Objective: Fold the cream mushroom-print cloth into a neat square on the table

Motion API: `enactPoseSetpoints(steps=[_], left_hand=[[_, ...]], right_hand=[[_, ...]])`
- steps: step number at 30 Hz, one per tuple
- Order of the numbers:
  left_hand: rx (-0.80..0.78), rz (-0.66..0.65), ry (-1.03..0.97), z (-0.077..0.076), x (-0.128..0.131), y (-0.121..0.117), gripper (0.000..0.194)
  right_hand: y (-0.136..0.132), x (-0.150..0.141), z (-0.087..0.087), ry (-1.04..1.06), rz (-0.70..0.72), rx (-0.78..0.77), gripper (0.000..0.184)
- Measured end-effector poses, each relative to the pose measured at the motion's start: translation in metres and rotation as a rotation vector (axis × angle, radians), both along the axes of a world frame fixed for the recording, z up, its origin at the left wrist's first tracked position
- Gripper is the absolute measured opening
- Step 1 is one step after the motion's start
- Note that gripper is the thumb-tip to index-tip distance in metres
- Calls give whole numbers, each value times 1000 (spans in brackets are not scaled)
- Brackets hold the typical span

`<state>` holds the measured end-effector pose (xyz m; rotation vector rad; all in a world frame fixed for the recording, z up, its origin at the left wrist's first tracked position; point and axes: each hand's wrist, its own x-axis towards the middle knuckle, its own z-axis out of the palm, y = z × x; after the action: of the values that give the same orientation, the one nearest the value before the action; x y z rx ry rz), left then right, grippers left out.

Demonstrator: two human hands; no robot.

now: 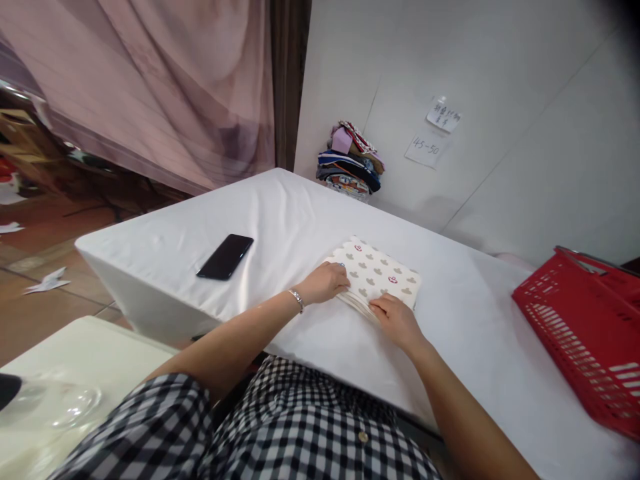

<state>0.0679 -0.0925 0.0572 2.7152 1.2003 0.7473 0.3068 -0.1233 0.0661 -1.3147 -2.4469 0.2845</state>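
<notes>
A folded cream cloth (379,268) with small grey and red prints lies flat on the white-covered table (280,220), its layered edge turned toward me. My left hand (324,283) has its fingers closed at the near left corner of the cloth. Along the near edge, my right hand (396,320) pinches the layers between thumb and fingers. A bracelet circles my left wrist. To the left of the cloth, apart from both hands, rests a black phone (226,257).
A red plastic basket (565,333) stands on the table at right. By the wall is a stack of folded clothes (350,163); paper notes (424,148) hang beside it. A pale side table (110,347) holds a clear plastic item (75,405) at lower left.
</notes>
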Motion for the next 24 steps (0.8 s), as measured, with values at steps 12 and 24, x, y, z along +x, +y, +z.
enactPoseSetpoints(steps=[12,24], left_hand=[[66,30,-41,1,2,-7,22],[108,34,-13,-12,-2,-14,24]], right_hand=[[-9,-3,-7,-111,-27,257,26],[-14,-2,-12,-151,65,311,28]])
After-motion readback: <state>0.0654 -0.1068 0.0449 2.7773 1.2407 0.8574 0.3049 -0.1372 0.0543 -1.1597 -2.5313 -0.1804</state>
